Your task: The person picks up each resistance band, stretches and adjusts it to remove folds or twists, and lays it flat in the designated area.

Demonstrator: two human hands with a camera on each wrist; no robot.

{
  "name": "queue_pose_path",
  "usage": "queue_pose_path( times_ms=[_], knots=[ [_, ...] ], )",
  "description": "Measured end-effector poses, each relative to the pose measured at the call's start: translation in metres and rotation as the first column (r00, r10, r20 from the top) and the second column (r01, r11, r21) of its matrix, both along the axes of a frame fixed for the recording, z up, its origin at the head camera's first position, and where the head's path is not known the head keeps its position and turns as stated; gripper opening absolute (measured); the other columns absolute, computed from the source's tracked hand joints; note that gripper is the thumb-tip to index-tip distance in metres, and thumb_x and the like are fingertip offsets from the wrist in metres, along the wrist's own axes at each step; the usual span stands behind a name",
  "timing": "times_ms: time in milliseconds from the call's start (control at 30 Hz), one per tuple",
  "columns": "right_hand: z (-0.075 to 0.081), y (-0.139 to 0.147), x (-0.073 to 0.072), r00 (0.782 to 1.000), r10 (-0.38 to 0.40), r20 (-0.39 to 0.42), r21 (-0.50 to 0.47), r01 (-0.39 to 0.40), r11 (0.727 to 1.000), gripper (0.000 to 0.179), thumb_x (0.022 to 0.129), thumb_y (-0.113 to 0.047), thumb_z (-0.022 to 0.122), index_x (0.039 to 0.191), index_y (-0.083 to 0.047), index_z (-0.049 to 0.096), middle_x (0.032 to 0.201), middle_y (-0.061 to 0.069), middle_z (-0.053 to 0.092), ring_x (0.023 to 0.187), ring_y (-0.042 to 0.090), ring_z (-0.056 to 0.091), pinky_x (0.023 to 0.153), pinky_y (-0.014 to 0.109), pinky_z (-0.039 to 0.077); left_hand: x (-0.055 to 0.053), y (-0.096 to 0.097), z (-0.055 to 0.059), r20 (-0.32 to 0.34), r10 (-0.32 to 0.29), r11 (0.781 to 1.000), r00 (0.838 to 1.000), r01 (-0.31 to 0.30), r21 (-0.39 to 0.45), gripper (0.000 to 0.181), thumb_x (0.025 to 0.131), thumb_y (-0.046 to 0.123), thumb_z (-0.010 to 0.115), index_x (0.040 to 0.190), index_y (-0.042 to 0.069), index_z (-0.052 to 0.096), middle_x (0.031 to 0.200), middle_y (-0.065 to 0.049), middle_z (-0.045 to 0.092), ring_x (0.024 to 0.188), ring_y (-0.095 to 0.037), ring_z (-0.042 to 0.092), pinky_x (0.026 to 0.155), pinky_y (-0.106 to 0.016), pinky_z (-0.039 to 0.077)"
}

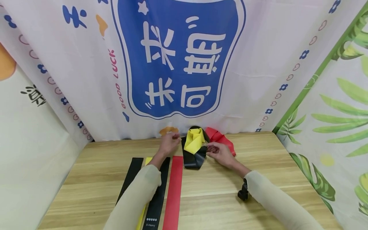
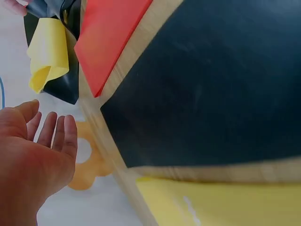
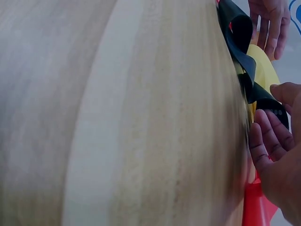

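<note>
A crumpled black resistance band lies near the table's back edge, with a folded yellow band on top of it. My right hand pinches the black band at its right side; in the right wrist view its thumb and fingers are around a black end with pale print. Left of the pile is my left hand, holding nothing. In the left wrist view the left hand shows extended fingers beside the yellow roll. A folded red band lies behind the right hand.
Flat bands run side by side toward me on the left: a black one, a yellow one partly under my left arm, a black one marked X-Heavy and a red one. A printed curtain hangs behind the wooden table.
</note>
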State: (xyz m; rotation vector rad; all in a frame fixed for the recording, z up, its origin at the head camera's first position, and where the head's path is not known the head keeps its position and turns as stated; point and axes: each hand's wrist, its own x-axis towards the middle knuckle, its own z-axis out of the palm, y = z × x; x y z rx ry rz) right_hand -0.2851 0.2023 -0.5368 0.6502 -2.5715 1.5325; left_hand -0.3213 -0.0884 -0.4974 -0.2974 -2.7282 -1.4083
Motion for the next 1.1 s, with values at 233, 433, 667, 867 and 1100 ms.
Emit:
queue_pose_path(
  times_ms=[233, 433, 667, 867, 1100],
  knots=[
    [-0.004, -0.005, -0.001, 0.998, 0.012, 0.062, -0.034, -0.009, 0.999, 0.037, 0.092, -0.003, 0.082, 0.127, 0.002, 0.072, 0.109, 0.022, 0.076, 0.095, 0.034, 0.073, 0.079, 0.024, 0.058, -0.007, 0.006, -0.011, 0.032, 0.0, 0.999, 0.999, -0.001, 0.037, 0.035, 0.101, 0.002, 0.067, 0.135, -0.007, 0.067, 0.134, -0.025, 0.068, 0.126, -0.039, 0.065, 0.107, -0.05, 0.054],
    [-0.008, -0.007, -0.002, 0.996, 0.016, 0.087, 0.007, -0.016, 1.0, 0.033, 0.092, -0.002, 0.081, 0.125, 0.0, 0.074, 0.115, 0.022, 0.073, 0.094, 0.03, 0.073, 0.078, 0.022, 0.058, -0.011, 0.011, -0.021, 0.023, 0.007, 0.999, 1.0, -0.008, 0.044, 0.031, 0.1, 0.0, 0.069, 0.131, -0.004, 0.07, 0.133, -0.021, 0.07, 0.125, -0.039, 0.067, 0.105, -0.049, 0.055],
    [-0.009, -0.007, -0.002, 0.994, 0.044, 0.101, 0.004, -0.044, 0.999, 0.031, 0.091, -0.006, 0.084, 0.121, -0.003, 0.077, 0.116, 0.015, 0.073, 0.091, 0.02, 0.073, 0.077, 0.024, 0.059, -0.012, 0.015, -0.022, 0.04, 0.025, 0.999, 0.999, -0.026, 0.025, 0.03, 0.102, 0.002, 0.068, 0.132, 0.001, 0.072, 0.14, -0.018, 0.067, 0.128, -0.038, 0.065, 0.106, -0.049, 0.054],
    [-0.007, -0.007, 0.0, 0.995, 0.037, 0.096, 0.027, -0.04, 0.999, 0.031, 0.09, -0.004, 0.084, 0.12, -0.001, 0.077, 0.109, 0.014, 0.075, 0.087, 0.017, 0.072, 0.075, 0.025, 0.059, -0.014, 0.018, -0.02, 0.044, 0.022, 1.0, 0.999, -0.022, 0.01, 0.03, 0.101, 0.003, 0.069, 0.131, 0.002, 0.073, 0.136, -0.017, 0.07, 0.127, -0.037, 0.065, 0.105, -0.048, 0.055],
    [-0.007, -0.009, 0.002, 0.994, 0.032, 0.107, 0.06, -0.039, 0.997, 0.036, 0.086, -0.001, 0.085, 0.121, -0.002, 0.076, 0.104, 0.013, 0.076, 0.087, 0.017, 0.071, 0.076, 0.025, 0.059, -0.022, 0.022, -0.026, 0.05, 0.038, 0.999, 0.998, -0.037, -0.014, 0.027, 0.099, 0.002, 0.072, 0.126, 0.003, 0.076, 0.126, -0.014, 0.075, 0.121, -0.033, 0.068, 0.105, -0.046, 0.055]
  ],
)
